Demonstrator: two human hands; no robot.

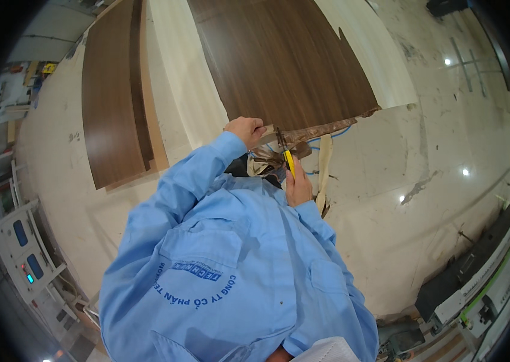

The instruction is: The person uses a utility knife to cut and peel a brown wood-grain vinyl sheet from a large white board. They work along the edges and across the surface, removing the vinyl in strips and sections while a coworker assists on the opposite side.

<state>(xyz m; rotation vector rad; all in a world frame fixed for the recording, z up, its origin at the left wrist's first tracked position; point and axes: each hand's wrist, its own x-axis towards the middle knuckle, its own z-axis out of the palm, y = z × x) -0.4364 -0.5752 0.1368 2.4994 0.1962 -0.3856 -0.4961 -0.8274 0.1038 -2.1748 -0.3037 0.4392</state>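
Observation:
A dark brown wood-grain panel (pixel 279 60) lies in front of me, its near edge lined with a ragged brown overhang (pixel 321 129). My left hand (pixel 245 130) is closed at the panel's near left corner, its fingers pinched on a pale strip (pixel 266 136) beside that edge. In my right hand (pixel 299 186) is a yellow utility knife (pixel 290 161). Its dark blade end points away from me and reaches the panel's near edge, just right of my left hand. Crumpled brown and pale scraps (pixel 267 161) hang or lie below the edge, partly hidden by my hands.
Pale boards (pixel 176 60) lie under and beside the dark panel. A stack of brown panels (pixel 110 102) stands to the left. A blue hose (pixel 340 132) runs below the near edge. Machines with a control panel (pixel 29 253) and a green stripe (pixel 489 288) flank the floor.

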